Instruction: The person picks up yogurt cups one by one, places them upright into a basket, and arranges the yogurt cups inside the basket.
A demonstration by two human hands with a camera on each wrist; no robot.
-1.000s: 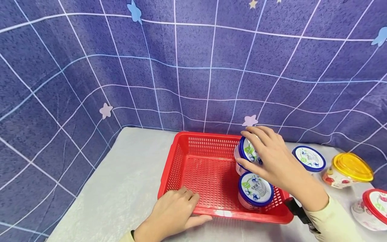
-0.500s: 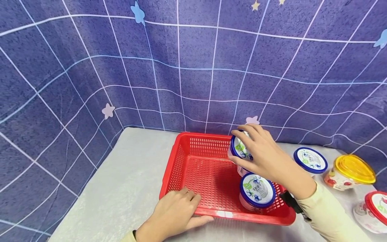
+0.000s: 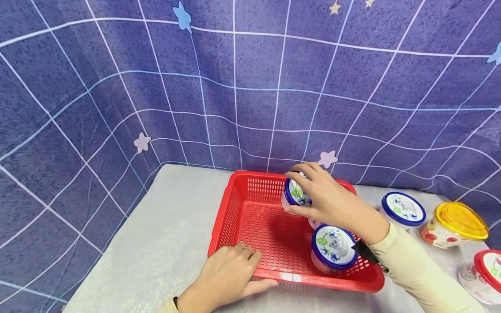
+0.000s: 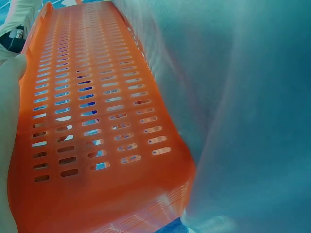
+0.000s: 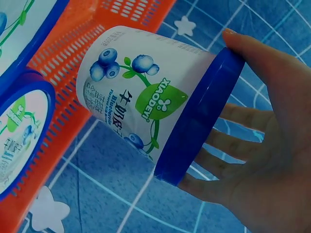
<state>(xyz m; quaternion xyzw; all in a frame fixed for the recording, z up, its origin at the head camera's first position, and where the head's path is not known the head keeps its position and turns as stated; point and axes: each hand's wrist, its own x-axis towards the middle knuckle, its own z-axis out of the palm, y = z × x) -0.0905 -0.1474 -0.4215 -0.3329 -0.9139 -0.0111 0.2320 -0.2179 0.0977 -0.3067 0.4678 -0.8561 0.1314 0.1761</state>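
Observation:
My right hand [image 3: 328,202] grips a blueberry tub [image 3: 294,191] by its blue lid, over the back of the red plastic basket [image 3: 219,221]. In the right wrist view this tub [image 5: 141,92] is tilted, with thumb and fingers around the lid's edge. A second blue-lidded tub [image 3: 334,248] stands in the basket's front right. Another tub [image 3: 314,223] behind it is mostly hidden by the right hand. My left hand [image 3: 225,276] grips the basket's front rim near the left corner, its thumb outside. The left wrist view shows the slotted basket wall [image 4: 77,145] beside that hand.
Right of the basket, on the pale tablecloth [image 3: 164,217], stand a blue-lidded tub [image 3: 403,208], a yellow-lidded tub [image 3: 455,226] and a red-lidded tub [image 3: 483,276]. A purple gridded curtain [image 3: 250,108] hangs behind the table.
The right hand has carried the blueberry tub leftward along the back of the basket, away from the other tubs. The left hand has stayed on the rim.

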